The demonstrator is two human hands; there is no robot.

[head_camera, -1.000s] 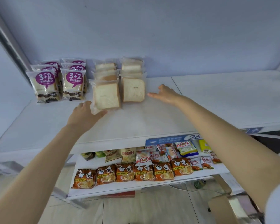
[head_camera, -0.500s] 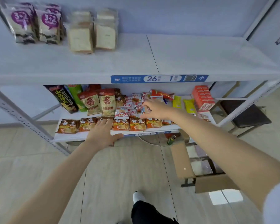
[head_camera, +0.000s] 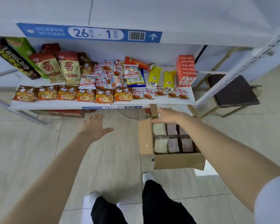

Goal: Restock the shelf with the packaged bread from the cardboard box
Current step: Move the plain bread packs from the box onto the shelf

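Observation:
An open cardboard box (head_camera: 176,160) stands on the tiled floor at lower right, below the shelves. Inside it lie packaged bread loaves: pale ones (head_camera: 159,145) on the left and darker purplish ones (head_camera: 173,144) beside them. My right hand (head_camera: 167,116) hovers over the far end of the box, fingers spread, holding nothing. My left hand (head_camera: 94,126) is open in mid air over the floor, left of the box. The white top shelf (head_camera: 184,16) fills the upper edge of the view; the bread placed there is out of frame.
The lower shelf (head_camera: 152,101) carries instant noodle packs (head_camera: 86,94), snack bags (head_camera: 71,68), yellow packets (head_camera: 168,78) and orange cartons (head_camera: 185,70). A dark stool (head_camera: 233,92) stands at right behind the metal upright (head_camera: 242,68). My feet (head_camera: 148,177) are on the floor near the box.
My view dropped from the top shelf to the floor. Both hands came down from the bread on the shelf; the right one now reaches over the box, the left hangs beside it.

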